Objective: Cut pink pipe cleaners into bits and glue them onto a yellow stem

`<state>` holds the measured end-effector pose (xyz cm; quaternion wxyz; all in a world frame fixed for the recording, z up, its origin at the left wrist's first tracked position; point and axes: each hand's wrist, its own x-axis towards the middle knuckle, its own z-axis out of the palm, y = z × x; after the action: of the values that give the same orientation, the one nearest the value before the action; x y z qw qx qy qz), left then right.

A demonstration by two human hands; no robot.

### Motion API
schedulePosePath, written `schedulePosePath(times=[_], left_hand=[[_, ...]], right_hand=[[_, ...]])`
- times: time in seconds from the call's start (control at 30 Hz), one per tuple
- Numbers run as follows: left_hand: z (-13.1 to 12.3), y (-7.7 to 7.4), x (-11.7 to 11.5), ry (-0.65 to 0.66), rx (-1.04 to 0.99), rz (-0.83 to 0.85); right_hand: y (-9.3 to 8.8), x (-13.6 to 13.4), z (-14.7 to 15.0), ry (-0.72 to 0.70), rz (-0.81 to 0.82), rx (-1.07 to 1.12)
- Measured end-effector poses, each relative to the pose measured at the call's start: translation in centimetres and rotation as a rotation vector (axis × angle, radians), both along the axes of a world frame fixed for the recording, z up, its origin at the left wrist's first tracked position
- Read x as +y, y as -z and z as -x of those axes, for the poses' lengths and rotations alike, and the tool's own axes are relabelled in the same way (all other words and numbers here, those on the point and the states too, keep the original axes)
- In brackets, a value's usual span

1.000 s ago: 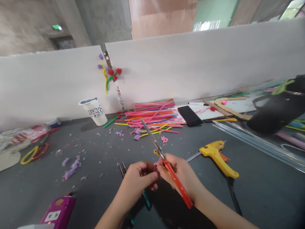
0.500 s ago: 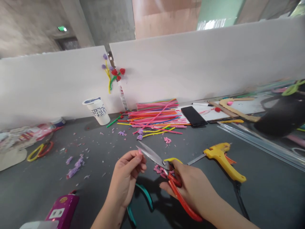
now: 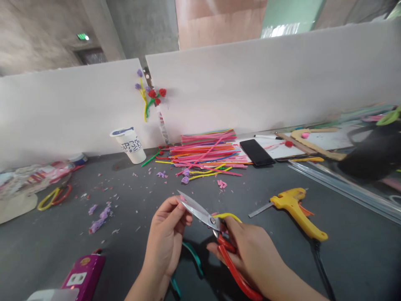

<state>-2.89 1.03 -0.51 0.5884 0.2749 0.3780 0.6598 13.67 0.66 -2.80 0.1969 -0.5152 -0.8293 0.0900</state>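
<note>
Gripping a pair of scissors [image 3: 200,212] by their red and yellow handles, the right hand [image 3: 250,255] has its fingers curled through and around the loops, low in the middle of the view just above the grey bench [image 3: 131,234]. The steel blades lie together and point up and to the left, and their tip meets the fingertips of the left hand [image 3: 167,236]. That hand is pinched, thumb against forefinger, on a tiny pink scrap [image 3: 182,198] right at the blade tip; the scrap is too small to tell its shape. Under the two hands, on the bench, lie teal-handled pliers [image 3: 193,259], partly hidden by them. To the right, well apart, a yellow glue gun [image 3: 297,207] lies on its side. Farther back a heap of coloured pipe cleaners [image 3: 206,152] rests near the foot of the white partition [image 3: 250,83] — a black phone [image 3: 257,151] just beside it, a paper cup [image 3: 130,144] off to its left. Purple scraps [image 3: 100,215] dot the bench on the left.
</note>
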Motion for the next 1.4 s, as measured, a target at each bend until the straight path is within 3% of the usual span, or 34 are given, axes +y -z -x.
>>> schedulePosePath(times=[0.8,1.4], left_hand=[[-0.57,0.2,-0.12,-0.047,-0.002,-0.018],[-0.25,0.27,-0.11,-0.041,-0.013,0.015]], right_hand=[[0.55,-0.25,0.28,-0.022,0.021,0.035],[0.81,-0.02,0.18,-0.026,-0.052,0.017]])
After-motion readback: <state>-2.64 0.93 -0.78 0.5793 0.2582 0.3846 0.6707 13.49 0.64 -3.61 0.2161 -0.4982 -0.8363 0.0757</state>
